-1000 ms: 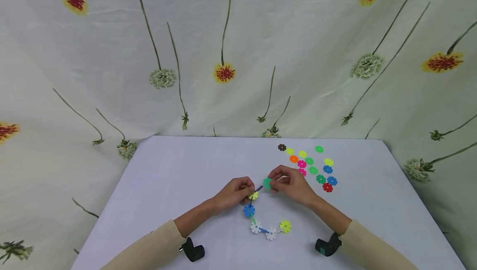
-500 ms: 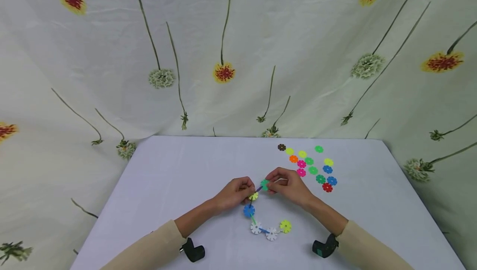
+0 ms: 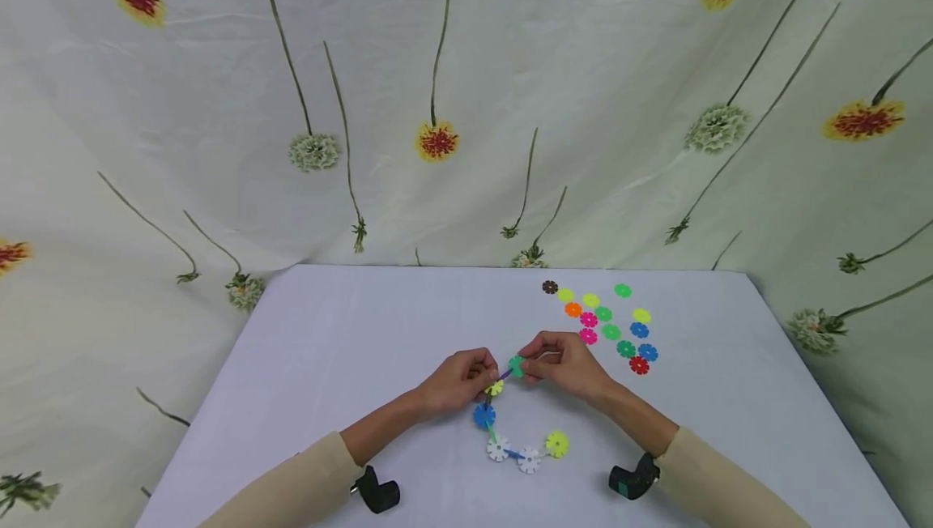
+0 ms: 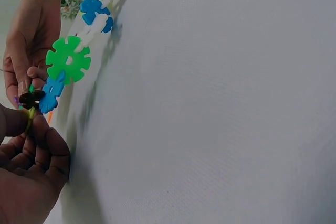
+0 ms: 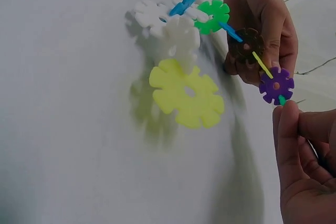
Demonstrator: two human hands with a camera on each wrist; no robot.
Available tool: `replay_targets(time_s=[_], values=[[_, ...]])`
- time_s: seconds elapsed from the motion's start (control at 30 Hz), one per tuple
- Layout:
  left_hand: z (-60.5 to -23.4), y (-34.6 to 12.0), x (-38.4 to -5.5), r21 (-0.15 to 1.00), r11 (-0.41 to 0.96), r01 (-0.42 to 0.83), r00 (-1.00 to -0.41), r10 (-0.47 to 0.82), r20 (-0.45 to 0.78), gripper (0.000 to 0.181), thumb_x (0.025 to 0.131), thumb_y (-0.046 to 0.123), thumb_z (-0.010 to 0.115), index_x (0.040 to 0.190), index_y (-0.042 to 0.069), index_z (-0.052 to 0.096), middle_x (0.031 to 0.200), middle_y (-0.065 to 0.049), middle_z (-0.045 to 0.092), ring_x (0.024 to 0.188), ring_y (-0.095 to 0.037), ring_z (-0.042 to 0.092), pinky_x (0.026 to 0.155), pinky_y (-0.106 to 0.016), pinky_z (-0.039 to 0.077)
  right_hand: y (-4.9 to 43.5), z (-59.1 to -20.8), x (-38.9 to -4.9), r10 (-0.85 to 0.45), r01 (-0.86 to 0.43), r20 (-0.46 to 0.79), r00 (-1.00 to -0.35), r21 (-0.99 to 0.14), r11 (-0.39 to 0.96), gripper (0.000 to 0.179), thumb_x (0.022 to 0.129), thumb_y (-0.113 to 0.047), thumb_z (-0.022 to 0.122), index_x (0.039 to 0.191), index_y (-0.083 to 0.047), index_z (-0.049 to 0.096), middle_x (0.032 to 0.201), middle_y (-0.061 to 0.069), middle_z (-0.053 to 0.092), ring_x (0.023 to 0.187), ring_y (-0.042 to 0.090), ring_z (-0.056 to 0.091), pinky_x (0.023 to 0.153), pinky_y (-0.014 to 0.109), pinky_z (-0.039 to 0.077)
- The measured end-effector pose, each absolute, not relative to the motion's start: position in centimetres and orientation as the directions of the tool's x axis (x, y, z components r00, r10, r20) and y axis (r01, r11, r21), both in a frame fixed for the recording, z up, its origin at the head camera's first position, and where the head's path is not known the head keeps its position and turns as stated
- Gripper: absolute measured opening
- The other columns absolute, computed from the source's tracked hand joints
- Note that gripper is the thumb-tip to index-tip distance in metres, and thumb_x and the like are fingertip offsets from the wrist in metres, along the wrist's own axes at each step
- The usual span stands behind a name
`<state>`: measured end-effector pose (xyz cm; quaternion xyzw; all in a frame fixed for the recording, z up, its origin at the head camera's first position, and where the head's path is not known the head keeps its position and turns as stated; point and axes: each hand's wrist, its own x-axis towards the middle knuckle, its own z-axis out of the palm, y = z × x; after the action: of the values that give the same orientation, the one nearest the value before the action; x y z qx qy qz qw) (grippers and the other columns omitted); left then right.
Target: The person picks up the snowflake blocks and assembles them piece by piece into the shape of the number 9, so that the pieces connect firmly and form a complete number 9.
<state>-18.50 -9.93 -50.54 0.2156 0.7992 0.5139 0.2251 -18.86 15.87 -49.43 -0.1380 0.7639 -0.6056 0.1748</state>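
A curved chain of slotted plastic snowflake discs hangs between my hands in the head view. My left hand pinches a yellow disc near the chain's upper end. Beyond that disc sits a purple disc, seen face-on in the right wrist view. My right hand pinches a green disc, whose edge meets the purple disc's rim. Down the chain follow a brown disc, a blue disc, another green disc, white discs with a blue one between, and a yellow end disc.
Loose discs lie scattered at the table's back right, among them a brown one, an orange one and a red one. A white cloth covers the table. Behind it hangs a flower-printed curtain.
My right hand has moved left and slightly down, bringing the green disc from apart to the purple disc. The left hand has stayed nearly in place on the yellow disc.
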Motion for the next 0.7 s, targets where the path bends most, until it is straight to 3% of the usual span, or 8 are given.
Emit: replay_targets(time_s=[0.27,0.5,0.7], values=[[-50.4,-10.0,-18.3,0.915,0.38,0.135,-0.805,0.581,-0.123,0.018,0.111,0.015,0.058,0.108,0.0,0.065,0.089,-0.01,0.07,0.076,-0.011,0.061,0.072,-0.02,0.052,15.6,-49.4,-18.7,-0.447,-0.028,-0.078,-0.891,-0.974,0.225,0.021,0.1,-0.011,0.075,0.115,0.004,0.072,0.109,0.024,0.076,0.087,0.031,0.081,0.082,0.026,0.065],[-50.3,-9.4,-18.8,0.927,0.361,0.104,-0.808,0.573,-0.133,0.021,0.111,0.023,0.057,0.11,0.004,0.066,0.09,-0.001,0.068,0.08,-0.008,0.061,0.077,-0.021,0.051,15.9,-48.9,-18.7,-0.47,-0.057,-0.046,-0.881,-0.977,0.203,0.023,0.101,-0.01,0.074,0.12,0.002,0.069,0.109,0.025,0.076,0.092,0.041,0.079,0.084,0.029,0.066],[-50.0,-8.6,-19.4,0.943,0.316,0.108,-0.825,0.558,-0.093,0.022,0.109,0.023,0.06,0.112,0.002,0.067,0.093,-0.003,0.067,0.08,-0.007,0.058,0.078,-0.02,0.049,15.6,-49.1,-19.1,-0.492,-0.021,-0.045,-0.869,-0.992,0.126,0.034,0.1,-0.007,0.075,0.123,0.006,0.054,0.106,0.027,0.076,0.089,0.022,0.081,0.085,0.031,0.066]])
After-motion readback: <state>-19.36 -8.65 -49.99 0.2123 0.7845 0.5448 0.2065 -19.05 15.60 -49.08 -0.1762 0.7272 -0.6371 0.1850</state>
